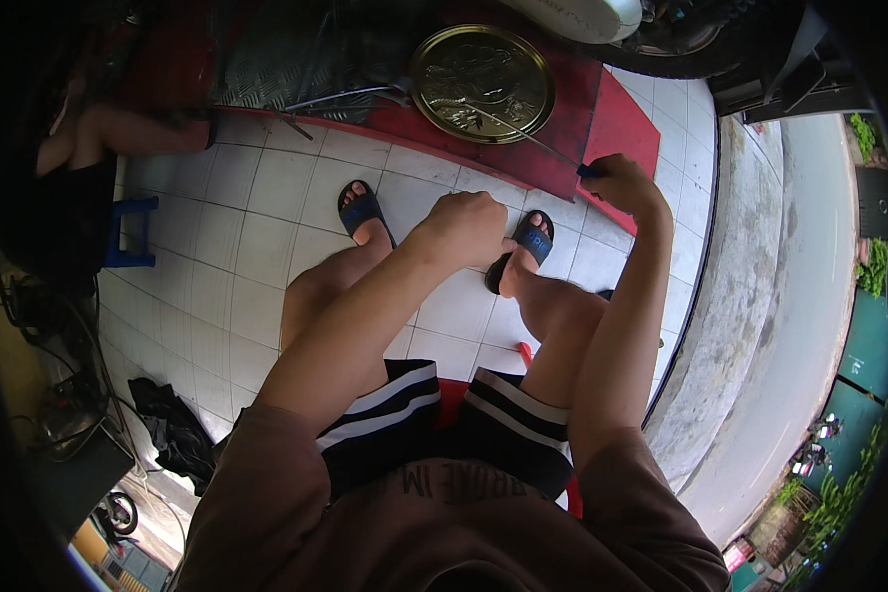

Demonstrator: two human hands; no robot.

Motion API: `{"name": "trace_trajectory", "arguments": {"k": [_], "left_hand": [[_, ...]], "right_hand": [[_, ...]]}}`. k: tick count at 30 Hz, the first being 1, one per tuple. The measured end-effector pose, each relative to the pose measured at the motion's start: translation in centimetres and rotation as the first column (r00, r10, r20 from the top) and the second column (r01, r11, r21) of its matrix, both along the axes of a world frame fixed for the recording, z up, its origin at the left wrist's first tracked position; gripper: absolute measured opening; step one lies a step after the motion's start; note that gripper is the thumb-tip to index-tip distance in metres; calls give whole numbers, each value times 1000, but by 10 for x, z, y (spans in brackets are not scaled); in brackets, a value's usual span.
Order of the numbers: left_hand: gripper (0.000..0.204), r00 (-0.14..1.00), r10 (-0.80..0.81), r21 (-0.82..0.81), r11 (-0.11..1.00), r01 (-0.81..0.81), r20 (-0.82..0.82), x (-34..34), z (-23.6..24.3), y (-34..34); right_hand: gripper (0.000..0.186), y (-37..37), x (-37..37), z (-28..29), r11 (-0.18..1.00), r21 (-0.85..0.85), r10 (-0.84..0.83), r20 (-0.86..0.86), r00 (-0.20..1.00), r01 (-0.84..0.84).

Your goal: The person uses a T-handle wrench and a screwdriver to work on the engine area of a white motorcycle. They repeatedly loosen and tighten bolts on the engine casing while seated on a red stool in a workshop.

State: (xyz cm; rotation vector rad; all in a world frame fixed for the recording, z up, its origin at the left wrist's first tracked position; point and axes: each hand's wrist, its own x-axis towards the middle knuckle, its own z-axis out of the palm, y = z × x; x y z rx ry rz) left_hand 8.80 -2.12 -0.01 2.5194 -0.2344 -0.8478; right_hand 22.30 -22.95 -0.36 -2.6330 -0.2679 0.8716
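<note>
My right hand point(629, 185) is closed around the blue handle of what looks like a long screwdriver point(533, 139). Its thin shaft slants up and left, and the far end lies over a round gold-coloured metal tray point(429, 59) with an embossed pattern. I cannot tell whether the tip touches the tray. In front of my knees my left hand point(464, 229) hovers above the tiled floor, fingers curled in. Whatever it may hold is hidden. Left of the tray, a long metal rod-like tool point(340, 96) lies by the edge of the red platform point(572, 123).
Part of a motorbike wheel point(696, 54) shows above the platform. At the left, another person's bare limb point(153, 133) reaches toward the platform, near a blue plastic stool point(130, 232). Dark cloth point(173, 429) lies on the floor. A kerb point(725, 296) and road run along the right.
</note>
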Motion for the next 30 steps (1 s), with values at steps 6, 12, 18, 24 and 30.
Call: {"name": "trace_trajectory", "arguments": {"k": [6, 12, 18, 24, 30], "left_hand": [[38, 997, 67, 85, 994, -69, 31, 27, -20, -21], [22, 846, 387, -91, 920, -381, 367, 58, -65, -27], [18, 646, 366, -75, 899, -432, 670, 96, -115, -3], [21, 700, 201, 24, 954, -298, 685, 115, -135, 15], [21, 726, 194, 49, 953, -299, 660, 123, -142, 17]], "right_hand": [[24, -16, 5, 3, 975, 216, -65, 89, 994, 45], [30, -53, 9, 3, 957, 259, -139, 25, 990, 128], [35, -75, 10, 6, 948, 257, -189, -20, 982, 188], [36, -95, 9, 13, 948, 247, -193, -53, 980, 200], [33, -95, 8, 13, 950, 207, -216, -100, 971, 233]]}}
